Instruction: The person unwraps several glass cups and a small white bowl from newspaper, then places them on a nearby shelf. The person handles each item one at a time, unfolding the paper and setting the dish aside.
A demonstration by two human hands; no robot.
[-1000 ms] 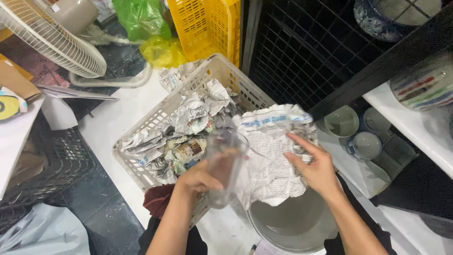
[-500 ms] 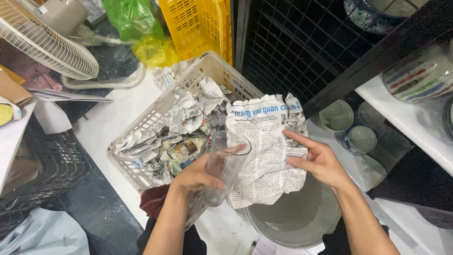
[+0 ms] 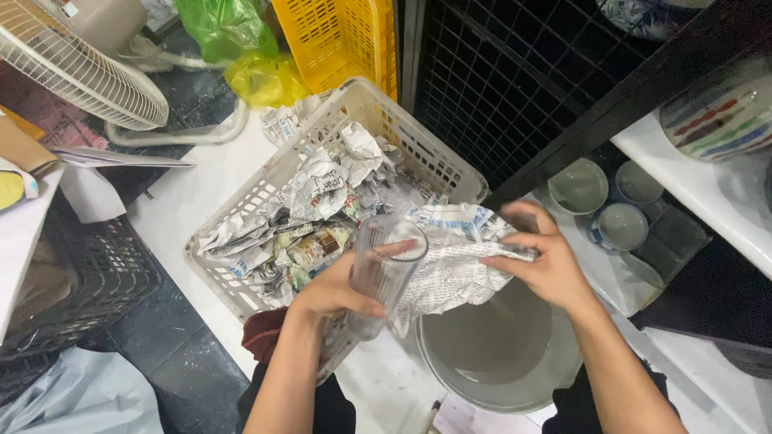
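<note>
Left hand (image 3: 334,293) wrapped around the lower part of a clear drinking glass (image 3: 384,269), gripping it firmly, mouth tilted toward 1 o'clock. Probably held this way so the open rim faces the paper. Right hand (image 3: 540,261) at 3 o'clock from the glass, fingers pinched on a crumpled sheet of newspaper (image 3: 454,269), holding it tight. Newspaper touching the side of the glass and hanging over a grey round basin (image 3: 498,362), which sits at 5 o'clock from the glass.

At 10 o'clock from the hands, a white plastic basket (image 3: 378,108) full of more crumpled newspaper, with some wrapped things inside; impossible to tell what they are. Beyond it at 12 o'clock, a yellow crate (image 3: 346,36) and a green plastic bag (image 3: 213,24). Fan guard (image 3: 76,68) at 10 o'clock, cut off by the frame edge. At 2 o'clock, small ceramic bowls (image 3: 579,185) under a black wire grid, partly hidden by a dark shelf bar. Striped bowl (image 3: 716,116) on the white shelf, cut by the edge. Bottom of the glass hidden behind the palm.
</note>
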